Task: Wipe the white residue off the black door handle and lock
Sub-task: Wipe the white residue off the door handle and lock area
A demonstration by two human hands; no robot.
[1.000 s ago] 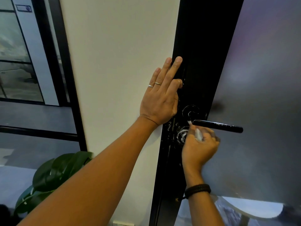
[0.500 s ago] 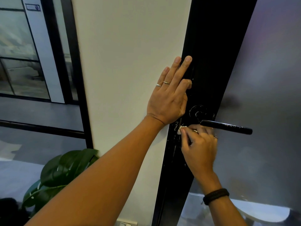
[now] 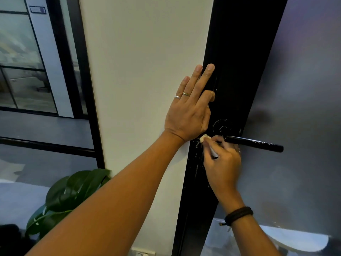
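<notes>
The black lever handle (image 3: 254,143) juts right from its round base (image 3: 223,126), which carries white smears. White flecks also speckle the black door frame (image 3: 232,52) below the handle. My right hand (image 3: 221,159) grips a small white wipe (image 3: 205,138) and presses it against the frame just left of the handle's base, covering the lock below. My left hand (image 3: 190,109) lies flat with straight fingers across the white wall and the frame's edge, above the handle.
A frosted glass door panel (image 3: 304,108) fills the right side. The white wall (image 3: 144,61) stands left of the frame, with glass partitions (image 3: 24,71) beyond. A green plant (image 3: 70,193) sits low at the left. A wall socket (image 3: 143,253) shows at the bottom.
My right hand has shifted from under the handle's base leftwards, carrying the wipe to the frame's left edge. My left hand stays flat in place.
</notes>
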